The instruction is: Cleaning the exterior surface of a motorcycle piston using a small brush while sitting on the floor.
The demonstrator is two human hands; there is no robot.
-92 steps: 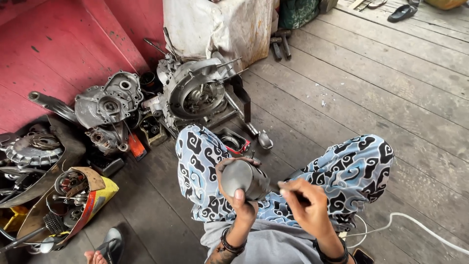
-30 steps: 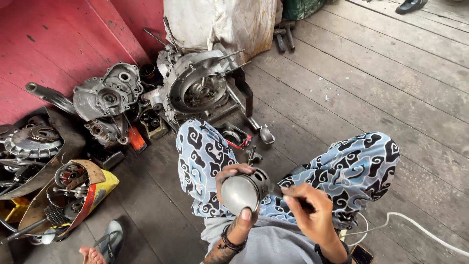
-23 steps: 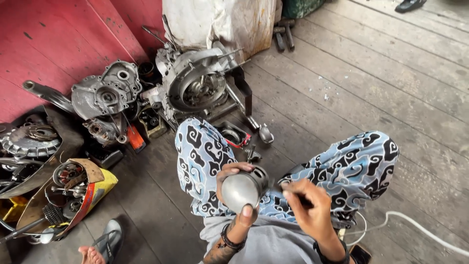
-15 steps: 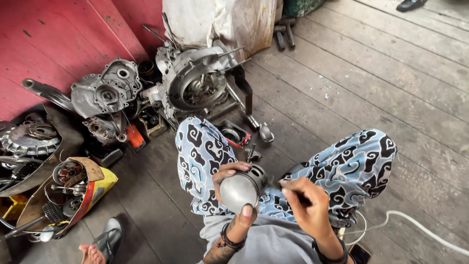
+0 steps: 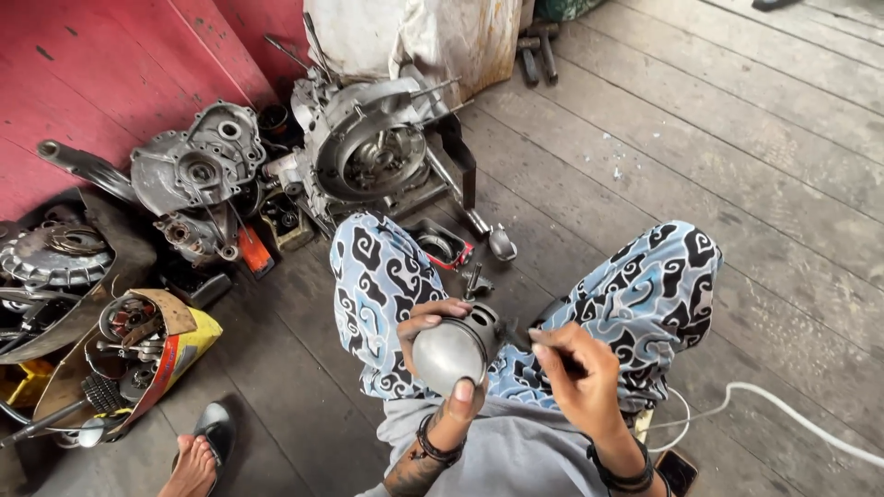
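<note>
Left hand (image 5: pixel 440 364) wraps fingers around piston (image 5: pixel 453 348): dull grey metal, domed crown up, scuffed. Right hand (image 5: pixel 573 368) pinches thin dark tool (image 5: pixel 517 339) against piston's side.

I see loose trousers (image 5: pixel 387 276) in pale blue and white, covered with dark swirling cloud shapes, and a plain grey shirt (image 5: pixel 506 456) above them. My left hand (image 5: pixel 433 331) has dark bead bracelets and a tattooed forearm; my right hand (image 5: pixel 575 373) wears black wristbands.
</note>
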